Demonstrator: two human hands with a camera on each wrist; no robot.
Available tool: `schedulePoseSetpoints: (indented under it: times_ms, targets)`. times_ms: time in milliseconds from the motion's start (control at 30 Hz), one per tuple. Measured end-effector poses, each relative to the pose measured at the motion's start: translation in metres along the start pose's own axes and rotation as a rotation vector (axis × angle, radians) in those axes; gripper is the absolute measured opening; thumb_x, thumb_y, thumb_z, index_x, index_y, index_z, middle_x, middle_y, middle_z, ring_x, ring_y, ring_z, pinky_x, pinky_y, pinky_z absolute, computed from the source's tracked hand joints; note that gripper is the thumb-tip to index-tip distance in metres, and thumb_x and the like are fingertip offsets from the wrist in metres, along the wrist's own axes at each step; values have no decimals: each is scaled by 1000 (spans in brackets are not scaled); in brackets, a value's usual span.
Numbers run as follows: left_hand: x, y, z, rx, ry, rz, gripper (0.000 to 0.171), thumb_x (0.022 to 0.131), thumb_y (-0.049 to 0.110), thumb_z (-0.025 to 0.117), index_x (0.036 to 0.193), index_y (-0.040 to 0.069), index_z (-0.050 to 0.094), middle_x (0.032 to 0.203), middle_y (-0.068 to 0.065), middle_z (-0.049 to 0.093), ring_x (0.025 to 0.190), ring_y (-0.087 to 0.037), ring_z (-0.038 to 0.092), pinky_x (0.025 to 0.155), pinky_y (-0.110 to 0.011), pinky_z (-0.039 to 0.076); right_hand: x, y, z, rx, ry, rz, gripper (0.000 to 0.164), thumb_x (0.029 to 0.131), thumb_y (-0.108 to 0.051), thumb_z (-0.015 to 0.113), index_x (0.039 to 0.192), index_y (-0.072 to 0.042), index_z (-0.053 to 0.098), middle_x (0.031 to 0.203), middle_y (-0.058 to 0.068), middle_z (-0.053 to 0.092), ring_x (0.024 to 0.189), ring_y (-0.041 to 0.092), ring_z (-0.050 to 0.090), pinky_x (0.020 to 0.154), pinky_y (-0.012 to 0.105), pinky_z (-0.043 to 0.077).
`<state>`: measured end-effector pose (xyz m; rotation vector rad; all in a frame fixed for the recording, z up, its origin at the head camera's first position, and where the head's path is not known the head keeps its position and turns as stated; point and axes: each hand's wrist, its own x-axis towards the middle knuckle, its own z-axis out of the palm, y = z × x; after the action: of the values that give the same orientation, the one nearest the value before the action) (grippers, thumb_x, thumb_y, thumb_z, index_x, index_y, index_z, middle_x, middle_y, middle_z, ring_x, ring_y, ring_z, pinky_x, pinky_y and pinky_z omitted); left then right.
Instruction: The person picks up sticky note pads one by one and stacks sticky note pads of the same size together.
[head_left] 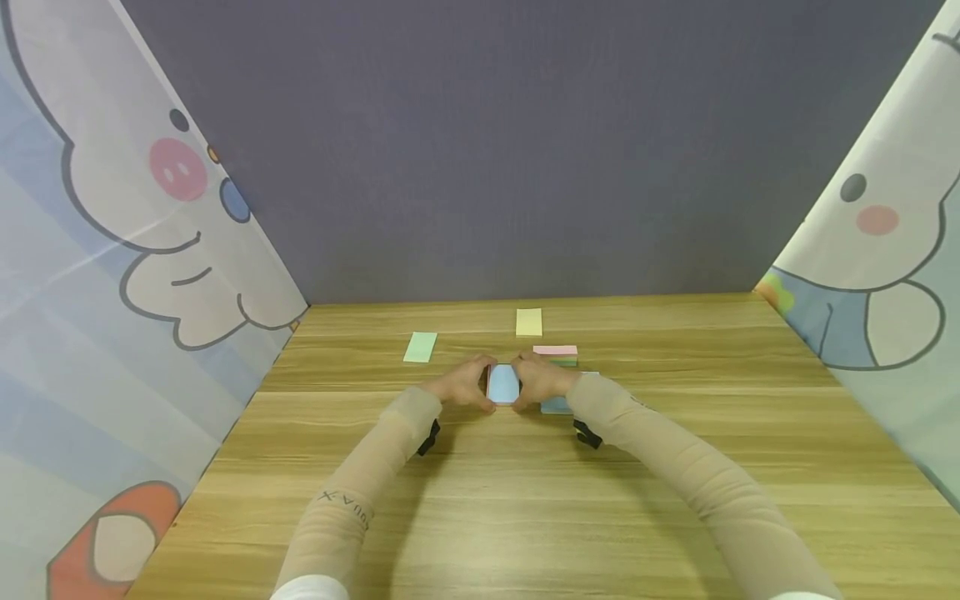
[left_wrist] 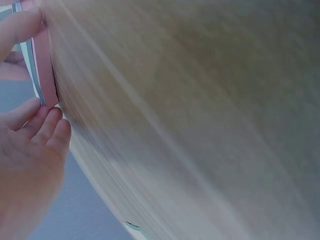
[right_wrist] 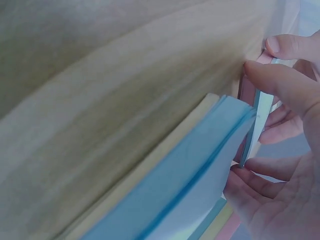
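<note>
A small stack of sticky notes [head_left: 503, 385], blue on top with a thick pink layer beneath, lies between both hands at mid table. My left hand [head_left: 468, 383] grips its left side, with thumb at the near edge and fingers at the far edge. From the other side my right hand [head_left: 536, 381] holds the stack in the same way. In the left wrist view, fingertips press against the pink pad [left_wrist: 46, 70]. Under and beside the right wrist sits another stack of blue and cream sticky notes [right_wrist: 170, 170], partly hidden by the arm in the head view.
Behind the right hand lies a stack of pink and green sticky notes [head_left: 555, 352]. A green note pad [head_left: 420, 347] is at the back left, and a yellow one [head_left: 528, 322] farther back. A dark panel [head_left: 525, 167] rises behind the wooden table [head_left: 510, 517].
</note>
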<state>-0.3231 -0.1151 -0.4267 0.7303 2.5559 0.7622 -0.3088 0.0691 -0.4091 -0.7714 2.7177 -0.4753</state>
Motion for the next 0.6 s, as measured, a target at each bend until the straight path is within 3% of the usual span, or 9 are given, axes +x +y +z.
schedulePoseSetpoints:
  times_ms: [600]
  targets:
    - [-2,0,-1,-30,8,-4,81,69,16,78,134,-2,33,135,-13,37,119,-28,41,102,-41,36,2,-1,-1,-9,-20,6,64,67,-29,79,117,0,52,108,8,49,93,18,48,79,33,48]
